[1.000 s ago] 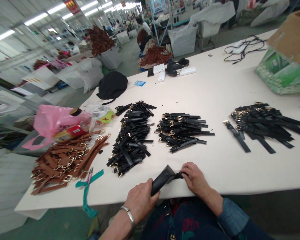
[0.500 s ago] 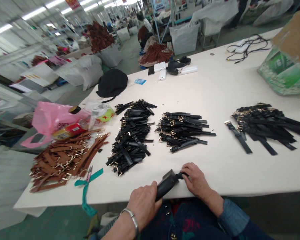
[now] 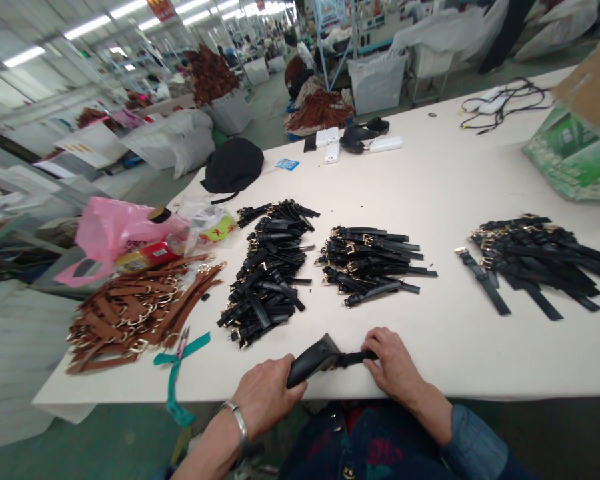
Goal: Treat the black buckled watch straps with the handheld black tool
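My left hand, with a silver bangle at the wrist, is closed around the handle of a black handheld tool with a wider, angular head. I cannot make out the tool's exact kind. A short black strap stretches between that head and my right hand, whose fingers pinch its right end. Where the strap meets the tool, its left end is hard to see. Beyond my hands lie a middle pile of black buckled straps and a taller pile of black straps to its left.
At the right lies another pile of black straps, near a green box. Brown straps, scissors with teal ribbon and a pink bag are at the left. A black cap and cables sit farther back.
The tool in my left hand has shifted left, away from my right hand, and more of the strap shows between them. My right hand still pinches the strap.
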{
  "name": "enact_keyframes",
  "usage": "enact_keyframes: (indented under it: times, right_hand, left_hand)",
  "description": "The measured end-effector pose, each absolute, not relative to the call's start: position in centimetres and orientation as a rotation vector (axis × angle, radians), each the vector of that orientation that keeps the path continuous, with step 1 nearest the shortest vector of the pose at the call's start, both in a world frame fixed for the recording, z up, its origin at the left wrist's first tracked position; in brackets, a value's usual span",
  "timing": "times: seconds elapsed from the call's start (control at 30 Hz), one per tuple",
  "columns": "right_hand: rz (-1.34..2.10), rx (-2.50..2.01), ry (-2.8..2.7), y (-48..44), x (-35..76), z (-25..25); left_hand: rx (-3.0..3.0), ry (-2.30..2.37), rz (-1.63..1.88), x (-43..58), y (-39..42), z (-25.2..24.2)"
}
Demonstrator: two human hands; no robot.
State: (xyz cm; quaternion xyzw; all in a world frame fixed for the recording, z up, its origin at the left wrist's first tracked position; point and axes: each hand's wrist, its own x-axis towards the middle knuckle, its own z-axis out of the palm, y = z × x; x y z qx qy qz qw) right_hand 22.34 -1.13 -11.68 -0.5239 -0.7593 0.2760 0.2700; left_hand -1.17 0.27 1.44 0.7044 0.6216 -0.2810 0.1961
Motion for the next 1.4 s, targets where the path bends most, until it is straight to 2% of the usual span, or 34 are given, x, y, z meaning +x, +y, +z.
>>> enact_keyframes:
  times: [0.33, 0.63, 0.97, 1.23, 1.4]
  right_hand:
    - [0.679, -1.26, -2.065, -2.2, 22.4, -12.9]
    - [0.631, -1.187, -2.043, -2.2, 22.8, -13.6]
    - [0.66, -1.179, -2.039, -2.2, 22.7, -13.4]
    - [0.639, -1.137, -2.125, -2.5, 22.9, -13.8]
    - [0.603, -1.119, -2.169, -2.8, 23.2, -14.0]
  left_hand:
    - [2.076, 1.569, -0.862, -0.1, -0.3, 3.8]
    - [2.179, 1.479, -0.84, 2.7, 0.1, 2.1]
    - [2.035, 1.48, -0.858, 0.8, 1.1, 3.9]
    - [2.018, 1.406, -0.787, 2.2, 1.3, 2.9]
    - [1.968, 1.44, -0.823, -0.4, 1.2, 2.9]
